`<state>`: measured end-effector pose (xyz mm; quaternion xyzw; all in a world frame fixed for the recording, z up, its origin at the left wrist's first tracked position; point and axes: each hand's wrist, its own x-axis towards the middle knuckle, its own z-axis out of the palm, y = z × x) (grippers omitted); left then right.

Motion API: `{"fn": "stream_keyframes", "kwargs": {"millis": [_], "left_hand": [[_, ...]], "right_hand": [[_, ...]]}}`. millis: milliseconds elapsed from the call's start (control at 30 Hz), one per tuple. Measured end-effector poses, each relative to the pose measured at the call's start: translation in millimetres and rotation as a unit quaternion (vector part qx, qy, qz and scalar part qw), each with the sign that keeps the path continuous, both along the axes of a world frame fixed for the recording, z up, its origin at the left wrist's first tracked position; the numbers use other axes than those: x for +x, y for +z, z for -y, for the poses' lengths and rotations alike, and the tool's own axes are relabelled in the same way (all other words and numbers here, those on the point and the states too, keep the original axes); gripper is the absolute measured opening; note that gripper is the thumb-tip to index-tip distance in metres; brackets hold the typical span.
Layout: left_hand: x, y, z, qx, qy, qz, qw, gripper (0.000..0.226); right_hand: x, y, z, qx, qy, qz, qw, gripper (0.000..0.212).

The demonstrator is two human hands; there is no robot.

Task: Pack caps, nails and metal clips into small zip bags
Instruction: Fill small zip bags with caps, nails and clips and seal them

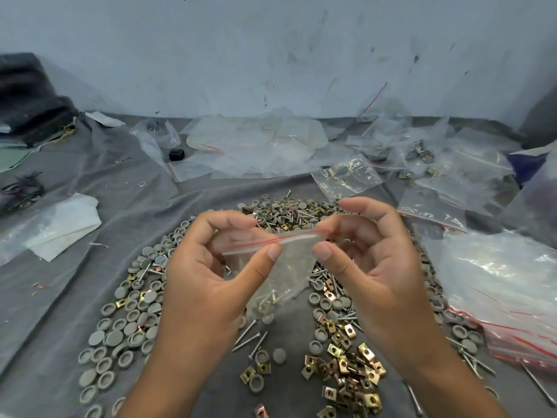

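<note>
A small clear zip bag [286,267] with a red seal line hangs between my hands above the grey cloth. My left hand [211,267] pinches its top edge on the left, thumb in front. My right hand [370,254] pinches the same edge on the right. Nails and other small parts lie bunched in the bag's bottom corner. Below, grey round caps [120,336] spread in a ring, brass-coloured metal clips [346,372] heap at the lower right, and loose nails [250,336] lie in the middle.
A stack of empty zip bags [506,291] lies at the right. Filled bags [428,164] pile at the back right, loose plastic [256,146] at the back by the wall. A white bag [60,224] and dark items [27,98] sit left.
</note>
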<state>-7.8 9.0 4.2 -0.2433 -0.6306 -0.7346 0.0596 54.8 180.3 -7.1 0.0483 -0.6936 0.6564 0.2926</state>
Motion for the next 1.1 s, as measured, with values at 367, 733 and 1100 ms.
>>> {"fn": "stream_keyframes", "kwargs": {"millis": [367,733,1100], "left_hand": [[4.1,-0.3,-0.1,-0.041,-0.017,0.011,0.999,0.032],[4.3,-2.8,-5.5,-0.047,-0.045,-0.015,0.998,0.036],[3.6,-1.6,-2.4,-0.057,-0.061,-0.020,0.996,0.035]], "right_hand": [[3.1,-2.2,3.1,0.052,-0.004,0.035,0.998,0.040],[2.7,-6.8,11.1,0.054,-0.003,0.020,0.998,0.027],[3.9,-7.1,9.9,0.063,0.018,0.037,0.997,0.033]]}}
